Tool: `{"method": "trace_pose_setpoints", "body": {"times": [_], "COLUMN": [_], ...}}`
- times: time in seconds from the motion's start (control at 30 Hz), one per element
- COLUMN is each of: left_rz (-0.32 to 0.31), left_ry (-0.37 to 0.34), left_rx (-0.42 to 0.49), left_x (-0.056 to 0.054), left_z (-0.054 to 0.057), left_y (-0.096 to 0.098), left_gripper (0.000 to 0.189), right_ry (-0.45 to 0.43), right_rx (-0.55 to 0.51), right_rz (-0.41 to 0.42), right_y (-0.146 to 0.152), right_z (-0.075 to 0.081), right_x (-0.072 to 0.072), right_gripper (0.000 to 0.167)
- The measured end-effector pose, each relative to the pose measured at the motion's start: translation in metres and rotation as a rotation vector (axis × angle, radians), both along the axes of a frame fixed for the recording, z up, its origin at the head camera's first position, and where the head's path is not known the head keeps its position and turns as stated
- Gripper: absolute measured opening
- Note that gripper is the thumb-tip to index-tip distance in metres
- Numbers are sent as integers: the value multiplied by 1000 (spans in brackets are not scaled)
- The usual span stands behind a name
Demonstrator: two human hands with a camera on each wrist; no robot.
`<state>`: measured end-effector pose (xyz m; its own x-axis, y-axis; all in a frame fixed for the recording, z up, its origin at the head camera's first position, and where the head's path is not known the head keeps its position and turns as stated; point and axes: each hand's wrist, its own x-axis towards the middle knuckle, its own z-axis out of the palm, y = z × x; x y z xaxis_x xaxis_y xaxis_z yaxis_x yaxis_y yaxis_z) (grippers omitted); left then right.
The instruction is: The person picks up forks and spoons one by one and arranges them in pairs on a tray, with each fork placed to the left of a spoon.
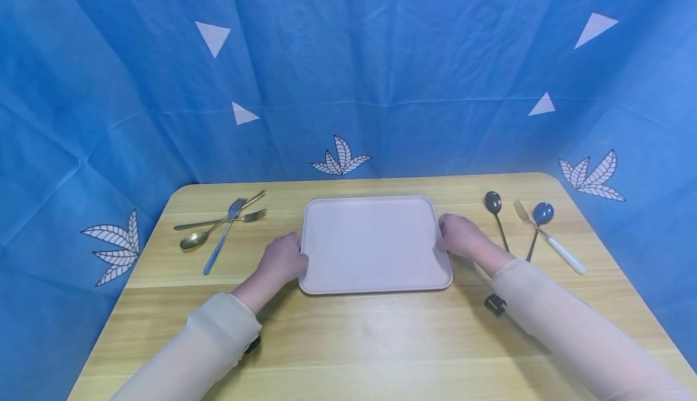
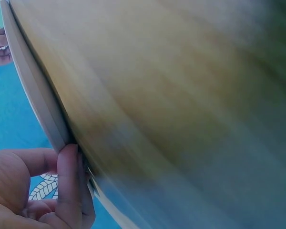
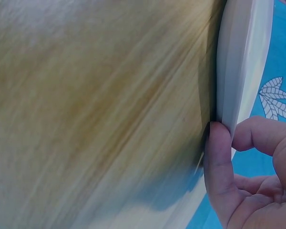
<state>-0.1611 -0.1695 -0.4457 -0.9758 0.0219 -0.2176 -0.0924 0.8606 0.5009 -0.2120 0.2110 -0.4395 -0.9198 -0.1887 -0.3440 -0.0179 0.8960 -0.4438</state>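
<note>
A pale rectangular tray (image 1: 376, 244) with a low raised rim lies at the middle of the wooden table, nothing on it. My left hand (image 1: 282, 259) pinches its left edge; in the left wrist view that hand (image 2: 62, 186) has thumb and fingers at the tray's rim (image 2: 43, 105). At the opposite short side, my right hand (image 1: 461, 236) pinches the right edge. The right wrist view shows this hand (image 3: 248, 171) with a finger against the underside of the tray (image 3: 233, 62). Whether the tray is slightly raised, I cannot tell.
Left of the tray, a gold spoon (image 1: 194, 241), a blue fork (image 1: 219, 247) and another fork (image 1: 254, 215) lie crossed. On the right are a dark spoon (image 1: 492, 202), a blue spoon (image 1: 543, 213) and a white-handled fork (image 1: 566, 254). A blue curtain (image 1: 348, 74) hangs behind the table (image 1: 348, 346).
</note>
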Motion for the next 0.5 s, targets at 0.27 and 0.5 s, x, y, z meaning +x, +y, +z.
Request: {"method": "trace_pose_setpoints", "body": {"times": [0.27, 0.5], "left_rz": [-1, 7], "left_ry": [-3, -10], "left_rx": [10, 13], "left_x": [0, 0], "left_z": [1, 1], "left_y": [1, 1], "left_gripper": [3, 6], "right_ry": [-12, -13], "right_rx": [-10, -12], "right_rz": [-8, -4], "right_y": [1, 0], "right_z": [0, -1], "right_x": [2, 1], "right_gripper": [32, 31]}}
